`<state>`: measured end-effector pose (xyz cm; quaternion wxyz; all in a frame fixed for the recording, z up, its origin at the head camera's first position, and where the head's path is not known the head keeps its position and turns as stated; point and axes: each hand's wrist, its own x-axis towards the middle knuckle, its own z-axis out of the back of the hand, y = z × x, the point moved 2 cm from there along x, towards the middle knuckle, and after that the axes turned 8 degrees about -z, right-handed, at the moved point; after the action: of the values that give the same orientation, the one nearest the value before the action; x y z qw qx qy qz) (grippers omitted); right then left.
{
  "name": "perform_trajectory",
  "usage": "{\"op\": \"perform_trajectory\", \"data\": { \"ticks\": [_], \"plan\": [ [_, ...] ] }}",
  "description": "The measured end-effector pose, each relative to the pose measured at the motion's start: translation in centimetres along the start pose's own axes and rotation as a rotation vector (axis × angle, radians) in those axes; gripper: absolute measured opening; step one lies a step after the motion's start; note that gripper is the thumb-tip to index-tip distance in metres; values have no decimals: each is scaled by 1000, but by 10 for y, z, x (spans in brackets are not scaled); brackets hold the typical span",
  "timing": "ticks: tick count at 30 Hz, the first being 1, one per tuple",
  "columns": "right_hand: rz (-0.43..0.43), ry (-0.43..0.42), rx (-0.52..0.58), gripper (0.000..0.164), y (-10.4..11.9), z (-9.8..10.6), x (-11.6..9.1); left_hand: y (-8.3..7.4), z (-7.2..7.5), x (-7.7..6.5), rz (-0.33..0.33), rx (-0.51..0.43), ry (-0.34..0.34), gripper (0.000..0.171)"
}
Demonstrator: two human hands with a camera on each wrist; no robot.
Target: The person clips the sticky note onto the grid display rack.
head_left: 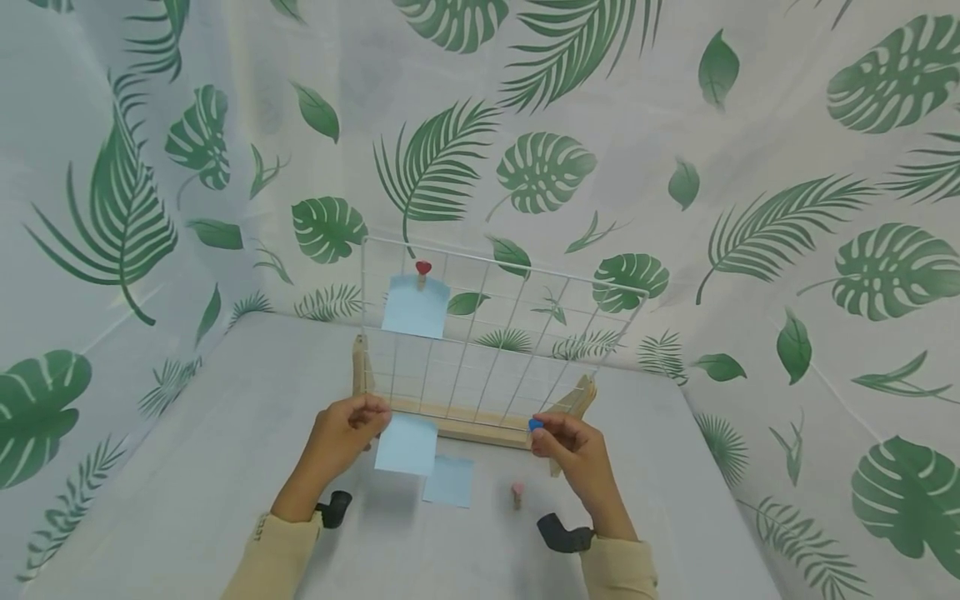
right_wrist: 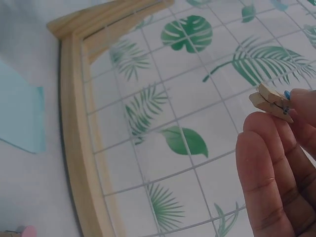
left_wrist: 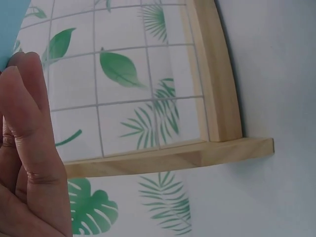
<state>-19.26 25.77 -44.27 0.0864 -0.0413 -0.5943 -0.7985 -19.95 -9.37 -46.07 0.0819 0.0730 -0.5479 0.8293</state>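
Observation:
My left hand (head_left: 341,437) pinches a light blue paper note (head_left: 407,448) by its upper left corner, in front of the grid's lower edge. In the left wrist view only the note's blue edge (left_wrist: 11,29) shows beside the fingers. My right hand (head_left: 581,454) holds a small wooden clothespin (right_wrist: 270,102) with a blue top, pinched between thumb and fingers. The white wire grid (head_left: 480,342) stands upright in a wooden frame (head_left: 480,430). High on its left side hangs another blue note (head_left: 416,308), under a clothespin with a red heart (head_left: 423,268).
On the white table (head_left: 292,367) lie a third blue note (head_left: 452,485), just below the held one, and a clothespin with a pink top (head_left: 517,493) to its right. Leaf-patterned sheets (head_left: 637,150) enclose the table at the back and sides.

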Motion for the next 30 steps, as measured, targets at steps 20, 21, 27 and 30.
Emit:
{"op": "perform_trajectory", "data": {
  "ticks": [20,21,27,30],
  "plan": [
    [108,9,15,16,12,7,3,-17,-2,1,8,-57,-37,11],
    [110,11,12,16,13,7,3,-17,-2,1,6,-58,-39,11],
    [104,1,-3,15,15,8,5,-19,-6,3,-9,-80,-47,12],
    [103,-6,0,14,16,8,6,-20,-6,4,-19,-81,-51,12]
  ]
}}
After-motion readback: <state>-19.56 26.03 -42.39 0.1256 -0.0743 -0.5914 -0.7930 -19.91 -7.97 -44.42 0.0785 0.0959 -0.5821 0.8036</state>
